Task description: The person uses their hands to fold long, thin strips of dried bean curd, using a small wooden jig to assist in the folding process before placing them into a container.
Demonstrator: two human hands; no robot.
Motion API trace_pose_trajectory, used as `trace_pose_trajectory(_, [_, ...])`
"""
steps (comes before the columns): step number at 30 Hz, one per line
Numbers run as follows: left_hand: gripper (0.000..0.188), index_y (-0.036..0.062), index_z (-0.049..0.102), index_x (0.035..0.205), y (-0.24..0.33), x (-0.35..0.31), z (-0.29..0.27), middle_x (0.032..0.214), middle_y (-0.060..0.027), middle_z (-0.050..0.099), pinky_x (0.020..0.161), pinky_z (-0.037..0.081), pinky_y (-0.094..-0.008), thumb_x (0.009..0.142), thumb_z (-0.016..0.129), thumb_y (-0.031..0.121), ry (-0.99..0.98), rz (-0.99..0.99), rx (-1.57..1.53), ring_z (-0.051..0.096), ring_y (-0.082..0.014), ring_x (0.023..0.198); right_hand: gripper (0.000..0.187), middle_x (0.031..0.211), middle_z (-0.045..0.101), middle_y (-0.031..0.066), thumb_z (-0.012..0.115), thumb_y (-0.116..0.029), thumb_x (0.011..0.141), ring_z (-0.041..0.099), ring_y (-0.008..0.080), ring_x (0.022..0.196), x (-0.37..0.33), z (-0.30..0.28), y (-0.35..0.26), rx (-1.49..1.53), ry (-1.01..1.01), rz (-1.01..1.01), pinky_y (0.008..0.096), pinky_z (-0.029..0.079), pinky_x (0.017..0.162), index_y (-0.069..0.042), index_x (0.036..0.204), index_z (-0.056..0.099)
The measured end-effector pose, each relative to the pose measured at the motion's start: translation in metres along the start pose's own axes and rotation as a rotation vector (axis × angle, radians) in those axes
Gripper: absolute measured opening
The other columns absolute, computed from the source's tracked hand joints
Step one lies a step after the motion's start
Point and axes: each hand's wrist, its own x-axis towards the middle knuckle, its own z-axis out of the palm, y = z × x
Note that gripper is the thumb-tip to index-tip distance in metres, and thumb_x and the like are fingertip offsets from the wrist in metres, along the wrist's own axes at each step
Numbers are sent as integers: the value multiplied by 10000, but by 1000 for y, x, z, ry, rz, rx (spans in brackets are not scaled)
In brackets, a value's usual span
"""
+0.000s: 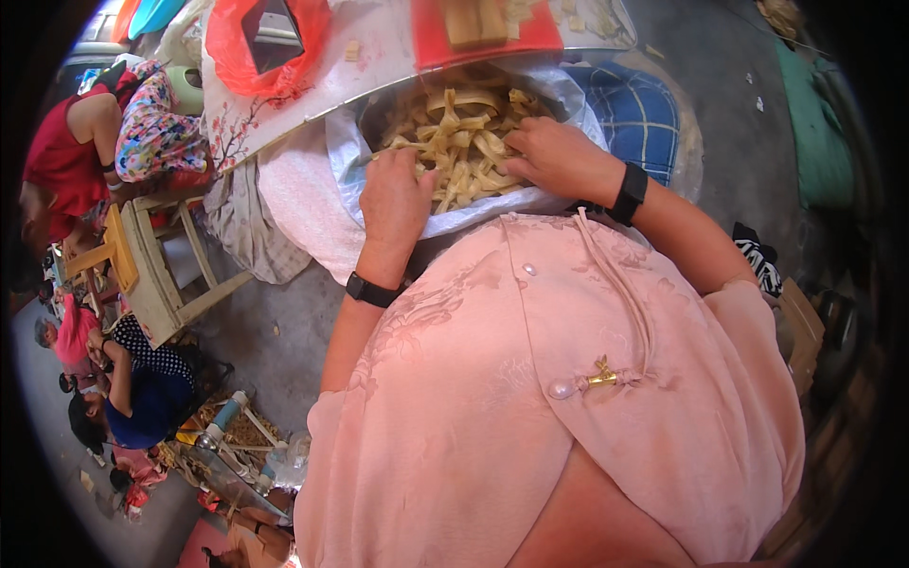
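Observation:
A white woven sack point(438, 223) lies open in front of me, filled with pale tan knotted strips point(461, 142). My left hand point(393, 194) rests at the left side of the pile. Its fingers are bent over the strips, with the thumb apart from them. From the right, my right hand point(561, 161) reaches onto the same pile, fingers bent and thumb apart, fingertips against the strips. Neither hand visibly lifts a strip. Some fingertips are partly hidden among the knots.
Beyond the sack stands a table point(379, 66) with a red plastic bag point(227, 57), a dark flat device point(272, 36) and a red tray point(530, 38) holding a tan block. Blue plaid cloth point(630, 118) is on the right. Wooden stools point(156, 275) and several people are at left.

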Motion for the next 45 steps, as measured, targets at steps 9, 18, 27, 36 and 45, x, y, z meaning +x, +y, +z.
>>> trace_pose_trajectory(9, [258,75,668,996,5,-7,6,998,-91,615,817,488,-395,769,710,192,-88,96,49,555,-310,980,184,858,645,205,551,-195,875,617,407,827,64,12,5,14,261,-64,484,492,725,-21,912,600])
trace_pose_trajectory(18, [330,52,617,1141,21,28,-29,1001,-97,634,705,517,-282,819,689,61,150,188,-637,627,-180,831,231,718,644,59,667,-212,870,580,115,637,42,-45,-22,733,156,-112,285,474,574,0,962,669])
trace_pose_trajectory(27, [146,38,650,1043,37,60,-29,809,1,641,541,458,-184,939,620,137,23,171,-1009,545,-41,596,263,723,630,52,641,-227,918,583,146,561,-10,-157,-60,1252,482,-521,254,458,506,-10,1061,602])
trace_pose_trajectory(36, [128,28,619,1032,25,68,-37,836,6,642,528,445,-164,971,574,132,113,-7,-1147,575,-41,586,336,650,569,62,635,-337,907,535,209,512,-44,-161,-40,1457,530,-711,312,446,491,-40,1019,523])
trace_pose_trajectory(45, [150,14,617,990,24,73,-25,755,-47,649,533,478,-210,959,508,113,173,-143,-1251,609,-90,599,308,647,535,20,650,-386,884,494,169,530,-90,-156,-49,1299,392,-668,292,413,505,-99,899,540])
